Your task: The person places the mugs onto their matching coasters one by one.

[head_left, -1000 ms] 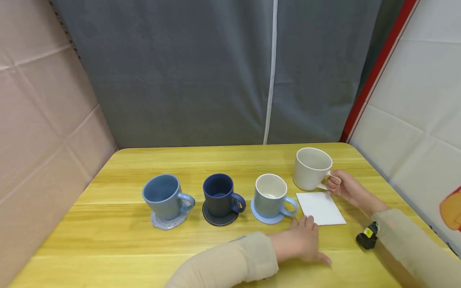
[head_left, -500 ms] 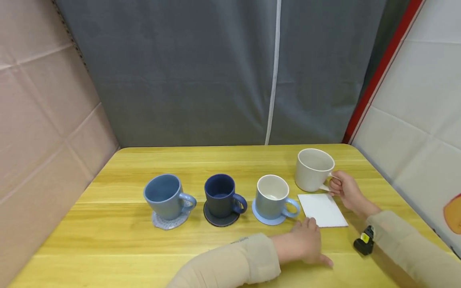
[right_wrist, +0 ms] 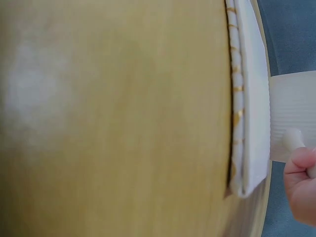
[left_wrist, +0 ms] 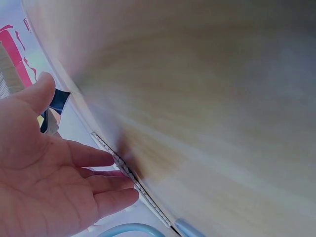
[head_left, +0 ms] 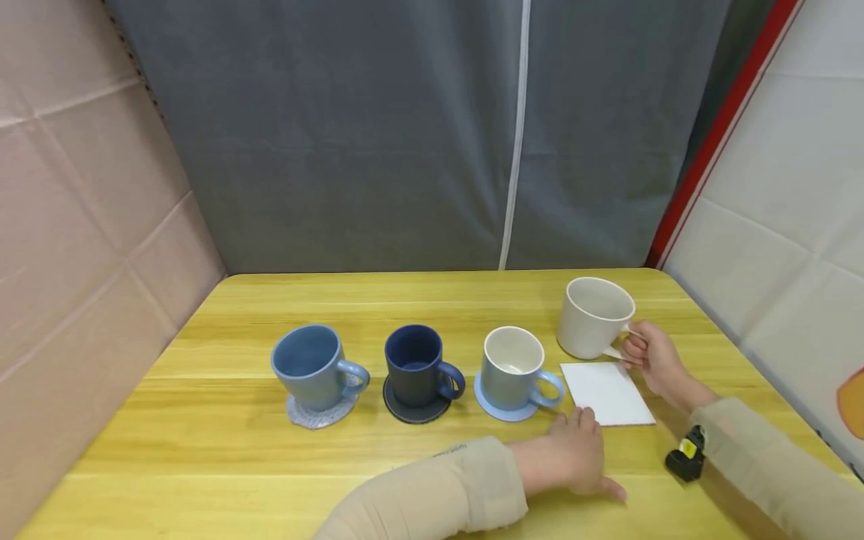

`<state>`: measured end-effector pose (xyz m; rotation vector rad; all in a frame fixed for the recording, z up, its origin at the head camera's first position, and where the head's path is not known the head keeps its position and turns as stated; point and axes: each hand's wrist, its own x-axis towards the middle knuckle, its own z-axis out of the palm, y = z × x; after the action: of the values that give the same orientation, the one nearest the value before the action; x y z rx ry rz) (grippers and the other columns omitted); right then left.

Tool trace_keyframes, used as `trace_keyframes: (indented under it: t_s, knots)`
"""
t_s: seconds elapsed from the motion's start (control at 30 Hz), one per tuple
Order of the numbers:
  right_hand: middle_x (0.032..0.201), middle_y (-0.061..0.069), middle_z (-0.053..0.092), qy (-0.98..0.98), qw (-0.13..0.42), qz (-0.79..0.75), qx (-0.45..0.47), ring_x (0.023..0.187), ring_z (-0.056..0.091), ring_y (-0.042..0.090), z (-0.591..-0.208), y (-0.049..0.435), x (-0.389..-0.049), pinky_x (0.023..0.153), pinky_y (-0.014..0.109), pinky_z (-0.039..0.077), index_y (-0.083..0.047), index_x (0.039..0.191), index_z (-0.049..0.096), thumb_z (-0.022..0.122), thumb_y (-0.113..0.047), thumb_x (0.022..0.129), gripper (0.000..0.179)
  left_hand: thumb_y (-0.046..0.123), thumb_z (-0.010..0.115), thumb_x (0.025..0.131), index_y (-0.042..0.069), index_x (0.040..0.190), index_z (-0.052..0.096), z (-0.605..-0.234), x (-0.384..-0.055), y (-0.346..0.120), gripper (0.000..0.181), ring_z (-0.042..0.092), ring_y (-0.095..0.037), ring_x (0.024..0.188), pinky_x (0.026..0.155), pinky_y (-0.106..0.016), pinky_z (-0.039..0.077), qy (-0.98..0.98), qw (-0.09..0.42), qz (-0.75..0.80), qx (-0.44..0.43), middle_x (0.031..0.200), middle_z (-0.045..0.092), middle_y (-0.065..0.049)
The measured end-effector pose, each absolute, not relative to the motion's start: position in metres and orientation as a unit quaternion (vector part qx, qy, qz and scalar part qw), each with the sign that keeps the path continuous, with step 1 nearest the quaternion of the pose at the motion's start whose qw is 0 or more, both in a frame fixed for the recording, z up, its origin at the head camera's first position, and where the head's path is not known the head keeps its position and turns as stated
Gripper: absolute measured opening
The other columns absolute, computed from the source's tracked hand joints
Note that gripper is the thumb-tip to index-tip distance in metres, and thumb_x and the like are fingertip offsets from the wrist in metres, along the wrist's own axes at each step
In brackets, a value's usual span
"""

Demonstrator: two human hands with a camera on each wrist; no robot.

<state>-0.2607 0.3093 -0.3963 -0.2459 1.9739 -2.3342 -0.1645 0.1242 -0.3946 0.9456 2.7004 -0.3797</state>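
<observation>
At the right, my right hand [head_left: 655, 358] grips the handle of a white mug [head_left: 589, 330] just behind a white square coaster [head_left: 606, 394]. The right wrist view shows the curled fingers on that handle and the mug [right_wrist: 291, 103] beyond the coaster's thick edge [right_wrist: 254, 108]. Whether the mug's base touches the table cannot be told. My left hand [head_left: 572, 457] lies with extended fingers at the coaster's near left corner. In the left wrist view, the left hand's [left_wrist: 64, 182] fingertips meet the coaster's edge [left_wrist: 133, 177].
Left of the coaster, a pale blue-grey mug [head_left: 509, 382] stands on a light blue round coaster [head_left: 502, 412]. Further left are a navy mug [head_left: 413, 379] on a dark coaster [head_left: 412, 414] and a blue mug [head_left: 312, 379] on a lacy coaster [head_left: 317, 418]. A grey curtain [head_left: 371, 150] hangs behind.
The white mug has shifted slightly right in my right hand. My left hand stays at the coaster, and the other mugs keep their places; the head view has moved a little.
</observation>
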Motion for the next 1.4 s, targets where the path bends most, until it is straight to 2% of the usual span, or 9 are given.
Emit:
trace_keyframes:
  t_s: [1.4]
  knots:
    - [0.052, 0.005, 0.01, 0.646, 0.031, -0.755, -0.112, 0.049, 0.006, 0.024, -0.395, 0.3092, -0.2509, 0.054, 0.039, 0.008, -0.009, 0.057, 0.014, 0.01, -0.01, 0.096, 0.039, 0.08, 0.036, 0.073, 0.027, 0.142, 0.03, -0.3951, -0.1664, 0.125, 0.088, 0.021, -0.005, 0.135, 0.107, -0.024, 0.025, 0.926, 0.14, -0.13, 0.326, 0.146, 0.021, 0.01]
